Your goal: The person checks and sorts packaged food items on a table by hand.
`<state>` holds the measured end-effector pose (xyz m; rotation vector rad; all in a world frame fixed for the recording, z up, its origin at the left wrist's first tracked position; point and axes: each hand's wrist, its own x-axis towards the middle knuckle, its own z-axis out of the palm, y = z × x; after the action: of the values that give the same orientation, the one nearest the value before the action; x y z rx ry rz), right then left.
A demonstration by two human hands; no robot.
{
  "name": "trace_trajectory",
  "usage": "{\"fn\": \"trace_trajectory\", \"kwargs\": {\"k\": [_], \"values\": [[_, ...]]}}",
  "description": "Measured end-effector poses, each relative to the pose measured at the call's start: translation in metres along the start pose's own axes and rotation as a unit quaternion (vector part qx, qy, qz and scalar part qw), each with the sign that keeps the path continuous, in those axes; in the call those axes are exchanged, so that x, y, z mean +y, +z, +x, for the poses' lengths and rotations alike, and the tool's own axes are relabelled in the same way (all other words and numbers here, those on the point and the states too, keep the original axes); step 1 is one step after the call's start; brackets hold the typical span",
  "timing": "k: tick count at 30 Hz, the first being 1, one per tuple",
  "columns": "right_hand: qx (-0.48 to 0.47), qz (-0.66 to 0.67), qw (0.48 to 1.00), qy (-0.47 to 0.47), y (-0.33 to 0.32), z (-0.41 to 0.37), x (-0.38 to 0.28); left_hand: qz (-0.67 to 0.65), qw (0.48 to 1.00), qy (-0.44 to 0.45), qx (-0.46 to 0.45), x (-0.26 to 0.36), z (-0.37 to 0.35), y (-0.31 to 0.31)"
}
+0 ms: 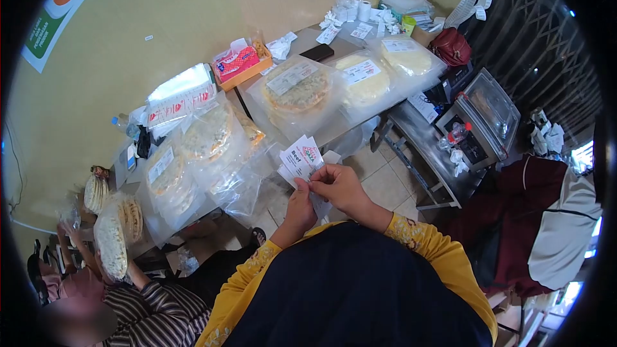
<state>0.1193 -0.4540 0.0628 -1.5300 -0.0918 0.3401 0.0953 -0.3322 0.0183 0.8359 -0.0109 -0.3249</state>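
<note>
You hold a fanned bunch of small white paper labels (302, 156), printed with a red and green logo and the word "Beef", in the air in front of your chest, above the tiled floor and just short of the bench (305, 40) edge. Your left hand (299, 209) pinches the bunch from below, thumb pressed against the lower corner. Your right hand (340, 187) comes in from the side, its fingers (321, 177) pressed together on the near edge of the top label, thumb and forefinger closed on the paper.

The labels look very light, thin and floppy, so they will bend or slide over one another with little pressure. If they are backed stickers, the sheets may cling or curl. Take hold at a corner or bare edge rather than across the printed face, and grip the rest of the fan firmly low down so it does not spill.

On the bench beyond lie round flatbreads sealed in clear plastic bags (299, 90), each bearing a white label, with more bagged rounds (193, 148) heaped to the left. A pink tissue pack in an orange tray (236, 62) and a black phone (317, 52) sit near the wall. At lower left another person in a striped sleeve (170, 305) handles more flatbreads.
</note>
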Motion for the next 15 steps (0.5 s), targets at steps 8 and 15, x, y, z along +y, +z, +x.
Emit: {"fn": "trace_trajectory", "kwargs": {"k": [8, 15], "values": [[0.043, -0.258, 0.964, -0.054, 0.009, -0.016, -0.005, -0.015, 0.998, -0.041, 0.036, 0.007, -0.022, -0.026], [0.101, -0.26, 0.929, -0.244, -0.009, -0.011, 0.011, -0.068, 0.987, -0.123, -0.072, 0.069, -0.045, -0.03]]}}
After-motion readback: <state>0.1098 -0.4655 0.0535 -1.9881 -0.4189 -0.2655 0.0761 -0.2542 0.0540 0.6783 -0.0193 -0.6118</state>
